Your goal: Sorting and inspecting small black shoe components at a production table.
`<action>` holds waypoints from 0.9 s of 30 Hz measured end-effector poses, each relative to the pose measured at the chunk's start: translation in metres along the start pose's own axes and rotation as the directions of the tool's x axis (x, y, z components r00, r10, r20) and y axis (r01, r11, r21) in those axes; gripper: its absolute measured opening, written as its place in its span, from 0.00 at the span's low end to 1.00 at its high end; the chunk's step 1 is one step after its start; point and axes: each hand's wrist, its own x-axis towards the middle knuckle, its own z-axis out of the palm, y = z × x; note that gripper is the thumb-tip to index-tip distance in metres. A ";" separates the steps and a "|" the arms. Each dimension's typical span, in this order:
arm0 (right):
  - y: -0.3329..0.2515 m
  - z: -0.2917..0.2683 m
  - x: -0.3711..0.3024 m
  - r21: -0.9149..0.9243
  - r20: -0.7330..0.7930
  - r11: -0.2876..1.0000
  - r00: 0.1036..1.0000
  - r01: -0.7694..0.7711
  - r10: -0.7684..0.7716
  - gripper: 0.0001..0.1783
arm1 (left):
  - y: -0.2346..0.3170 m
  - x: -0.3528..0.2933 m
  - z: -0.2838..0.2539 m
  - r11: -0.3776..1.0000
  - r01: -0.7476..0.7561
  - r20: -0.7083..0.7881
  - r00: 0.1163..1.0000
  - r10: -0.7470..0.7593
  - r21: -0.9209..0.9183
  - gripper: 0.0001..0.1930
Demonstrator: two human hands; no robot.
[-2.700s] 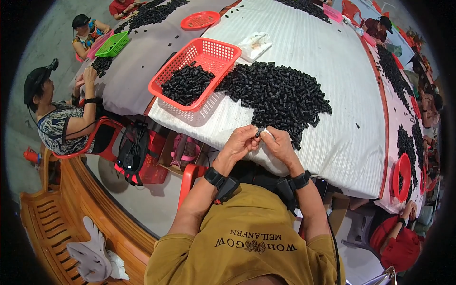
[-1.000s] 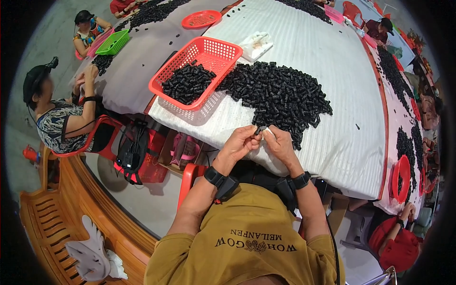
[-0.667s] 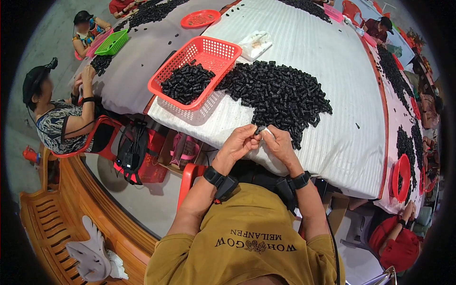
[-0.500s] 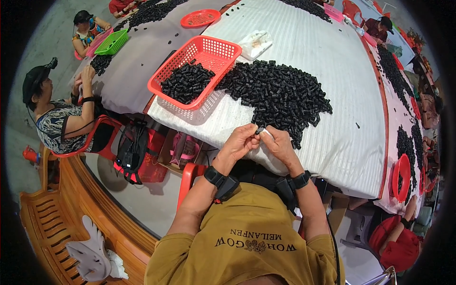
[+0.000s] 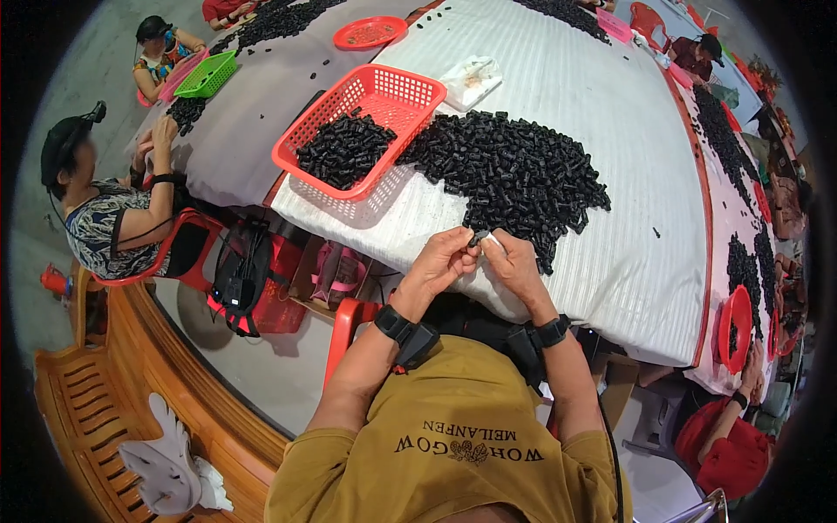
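At the near edge of the table my left hand [image 5: 443, 261] is closed in a pinch on a small black piece [image 5: 476, 238]. Its fingertips almost meet those of my right hand [image 5: 514, 268], which is also closed, with the thumb pressed at the same piece. A small whitish bit shows by the right thumb; what it is I cannot make out. Just beyond my fingers spreads a large heap of short black cylindrical pieces [image 5: 523, 179]. To its left a red plastic basket [image 5: 423, 85] holds more of the same pieces.
A white crumpled plastic bag [image 5: 472, 83] lies behind the heap. Farther back are a red round tray [image 5: 370, 33] and a green basket [image 5: 209, 73]. A person [image 5: 122, 196] sits at left; another in red [image 5: 737, 449] works at right. A wooden bench [image 5: 96, 401] stands behind at left.
My hands stay in nearly the same place, with only a slight shift of the fingers on the piece. At right, the person in red has moved a hand up toward the red basin.
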 end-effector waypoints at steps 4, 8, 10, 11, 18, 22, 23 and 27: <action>-0.003 -0.001 0.000 0.006 0.011 1.000 1.000 -0.012 0.012 0.16 | 0.001 0.000 0.002 1.000 -0.004 -0.010 1.000 0.004 0.007 0.08; -0.005 -0.003 0.000 0.002 0.038 1.000 0.999 -0.017 0.017 0.16 | 0.002 0.000 0.003 1.000 -0.005 -0.024 1.000 0.006 0.026 0.08; -0.006 -0.003 0.000 0.000 0.043 1.000 0.999 -0.014 0.014 0.16 | 0.001 0.001 0.003 0.998 -0.012 -0.046 0.999 0.015 0.055 0.08; -0.006 -0.003 0.000 -0.003 0.047 1.000 0.999 -0.010 0.010 0.16 | 0.000 0.001 0.003 0.998 -0.011 -0.045 0.999 0.013 0.055 0.08; -0.003 -0.001 0.000 0.076 -0.026 0.996 0.999 -0.037 0.039 0.16 | 0.001 0.002 0.004 1.000 0.000 -0.035 0.999 0.001 0.027 0.08; 0.001 0.001 0.000 0.037 -0.026 0.999 1.000 -0.013 0.014 0.16 | 0.001 0.001 0.002 1.000 -0.001 -0.018 1.000 0.001 0.026 0.08; 0.001 0.002 0.000 0.043 -0.029 0.999 1.000 -0.011 0.012 0.16 | 0.001 0.001 0.002 1.000 -0.002 -0.018 1.000 0.002 0.025 0.08; -0.002 0.000 0.000 0.028 -0.011 0.999 1.000 -0.026 0.027 0.16 | 0.001 0.001 0.001 1.000 -0.001 -0.006 1.000 0.001 0.017 0.08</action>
